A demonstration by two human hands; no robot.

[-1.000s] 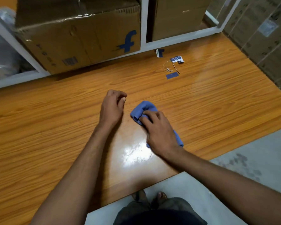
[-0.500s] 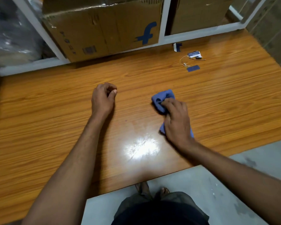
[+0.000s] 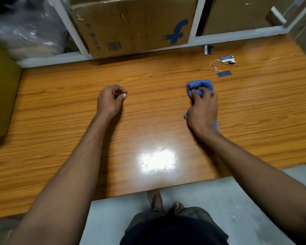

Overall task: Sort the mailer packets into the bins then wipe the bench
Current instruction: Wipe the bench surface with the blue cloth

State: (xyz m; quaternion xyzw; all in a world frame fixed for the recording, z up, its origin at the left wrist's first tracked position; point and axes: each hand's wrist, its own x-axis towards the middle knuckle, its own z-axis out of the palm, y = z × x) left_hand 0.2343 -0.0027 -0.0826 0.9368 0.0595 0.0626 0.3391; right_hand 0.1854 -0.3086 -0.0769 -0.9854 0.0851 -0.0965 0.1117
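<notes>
My right hand [image 3: 203, 110] has carried the blue cloth [image 3: 200, 85] from mid-frame out to the right and up the counter [image 3: 60, 121]. It now sits just below and left of the paper tags [image 3: 226, 59] and the dark scrap [image 3: 224, 73] in the upper right. My fingers [image 3: 195, 93] are curled down over the bunched cloth, pinning it so the stroke drags it along instead of sliding off. My left hand [image 3: 110, 101] has stayed left of centre, closed in a fist with nothing in it, probably as a brace while I lean. No mailer packets show on the counter, so I judge the sorting done and the wiping under way.
</notes>
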